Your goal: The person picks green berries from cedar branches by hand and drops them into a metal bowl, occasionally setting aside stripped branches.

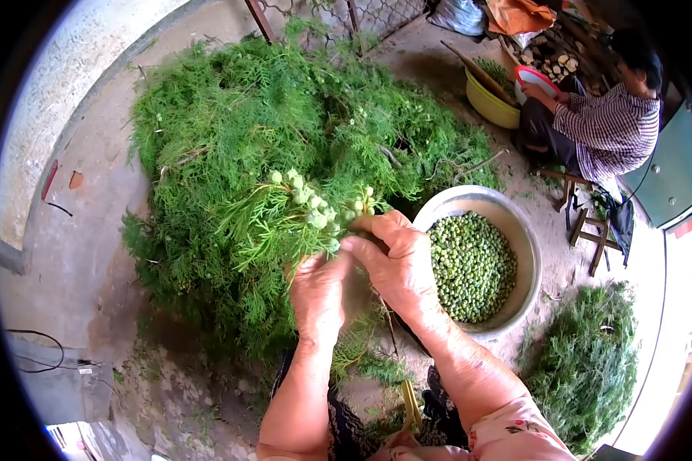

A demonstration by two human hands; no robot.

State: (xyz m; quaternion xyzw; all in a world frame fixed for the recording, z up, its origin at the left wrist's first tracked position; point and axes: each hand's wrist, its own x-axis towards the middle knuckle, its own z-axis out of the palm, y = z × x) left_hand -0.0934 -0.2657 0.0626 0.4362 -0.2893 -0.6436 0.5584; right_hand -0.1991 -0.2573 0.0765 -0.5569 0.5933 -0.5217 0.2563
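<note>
A leafy green sprig with pale green round cones is held up over a big heap of cut branches. My left hand is closed round the sprig's lower part. Thumb and forefinger of my right hand pinch at the cones on the sprig's right side, close to my left hand; what exactly lies between those fingertips is hidden. Just right of my right hand stands a wide metal basin holding many small green cones.
The branch heap spreads across the middle. A smaller green pile lies at lower right. At upper right a seated person holds a red-rimmed bowl beside a yellow basin. A wooden stool stands behind the metal basin.
</note>
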